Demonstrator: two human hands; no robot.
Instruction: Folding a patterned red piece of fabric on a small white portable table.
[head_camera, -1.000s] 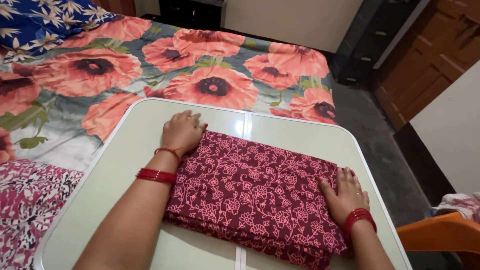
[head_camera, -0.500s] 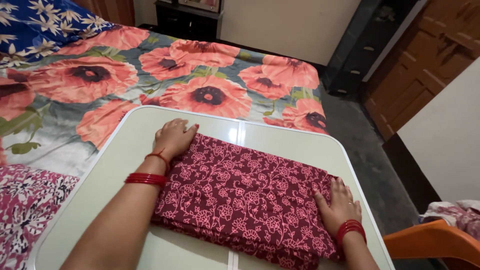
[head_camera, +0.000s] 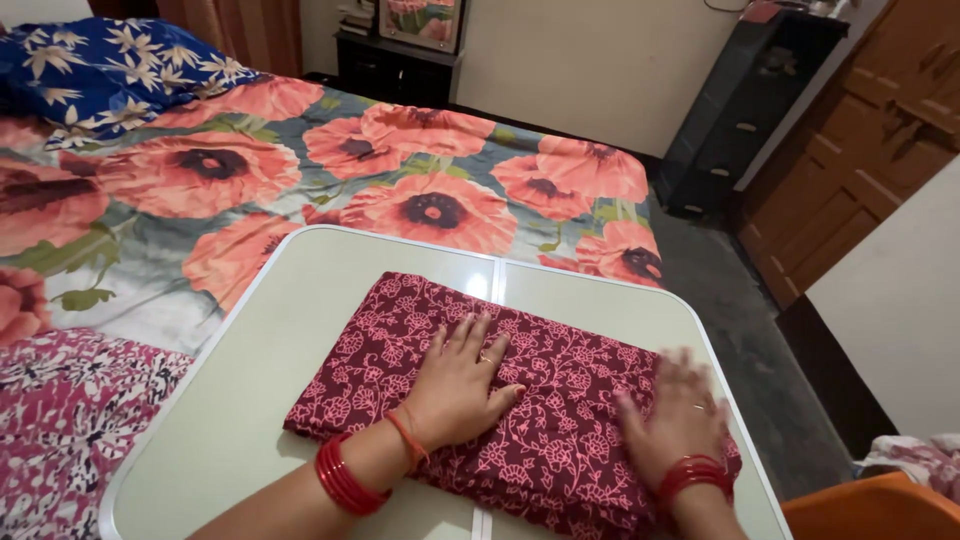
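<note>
A folded maroon cloth (head_camera: 400, 340) with a pink floral print lies on a pale green folding table (head_camera: 270, 330). My left hand (head_camera: 458, 385) rests flat on the middle of the cloth, fingers spread. My right hand (head_camera: 676, 420) lies flat on the cloth's right end and looks blurred by motion. Both wrists wear red bangles. Neither hand grips anything.
The table stands against a bed (head_camera: 200, 190) with a large red-flower sheet and a blue floral pillow (head_camera: 110, 70). A pink patterned cloth (head_camera: 60, 420) lies at the left. An orange chair (head_camera: 880, 510), dark drawers (head_camera: 740, 110) and a wooden door (head_camera: 870, 130) are at the right.
My left hand moved from the cloth's far left corner onto its middle. My right hand shifted on the right end. The view rose slightly.
</note>
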